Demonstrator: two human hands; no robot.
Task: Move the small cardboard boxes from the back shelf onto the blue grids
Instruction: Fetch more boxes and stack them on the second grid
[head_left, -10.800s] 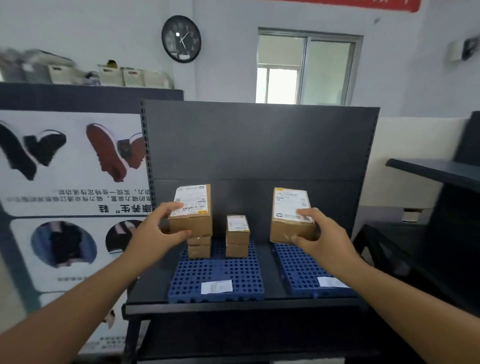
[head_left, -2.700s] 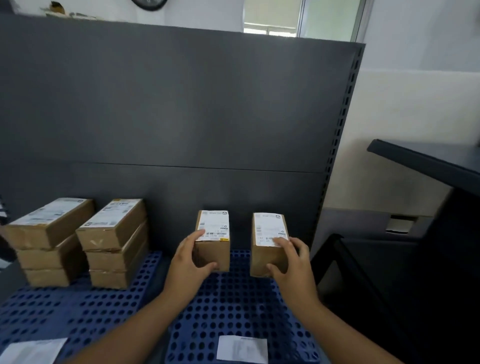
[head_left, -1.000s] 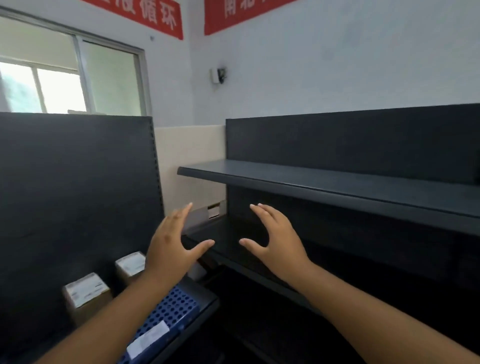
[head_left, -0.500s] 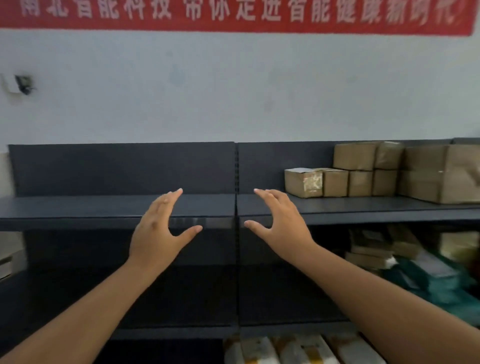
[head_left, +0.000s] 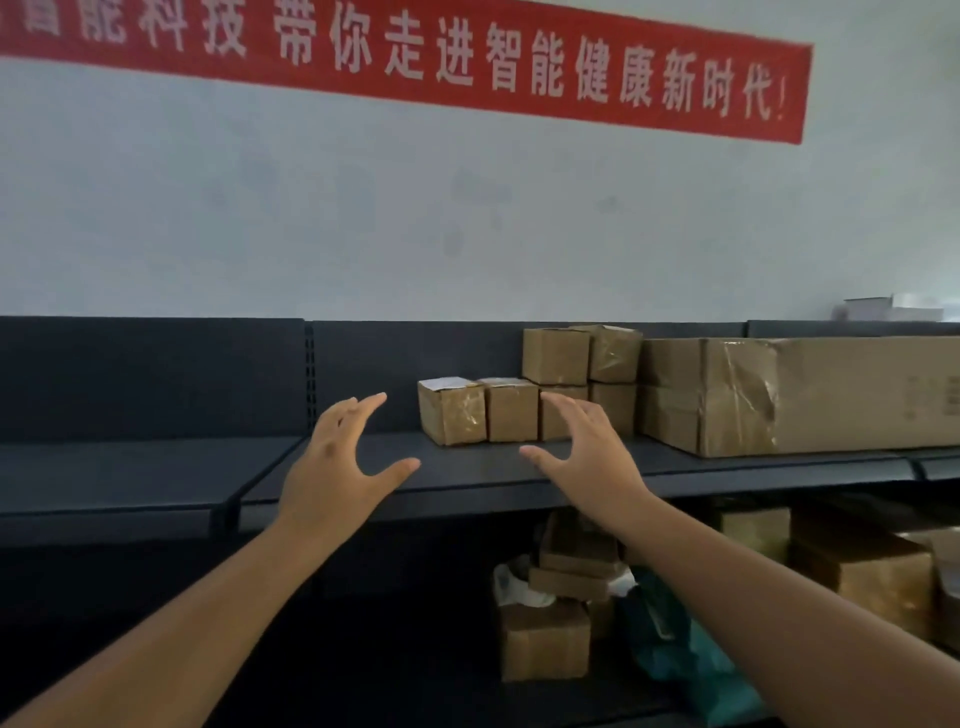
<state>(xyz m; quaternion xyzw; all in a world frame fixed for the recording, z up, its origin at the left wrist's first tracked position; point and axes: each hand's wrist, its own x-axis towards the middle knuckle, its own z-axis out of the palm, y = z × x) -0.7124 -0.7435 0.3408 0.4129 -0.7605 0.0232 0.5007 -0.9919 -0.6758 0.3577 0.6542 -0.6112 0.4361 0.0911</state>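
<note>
Several small cardboard boxes stand in a cluster on the dark back shelf (head_left: 467, 467). The leftmost small box (head_left: 451, 411) has a white label on top, and a second small box (head_left: 511, 410) stands against its right side. Two more small boxes (head_left: 582, 356) are stacked above and behind. My left hand (head_left: 340, 457) is raised with spread fingers, left of and nearer than the boxes, holding nothing. My right hand (head_left: 589, 452) is also spread and empty, in front of the lower boxes. The blue grids are out of view.
A large cardboard carton (head_left: 800, 395) fills the shelf to the right of the small boxes. The lower shelf holds more cardboard boxes (head_left: 545, 639), a teal bag (head_left: 680, 654) and larger cartons (head_left: 862, 566). A red banner (head_left: 415, 57) hangs on the white wall.
I have turned away from the blue grids, where I set down two boxes, to face the back shelf. The small boxes are now nearer and more central, and both empty hands have moved toward them.
</note>
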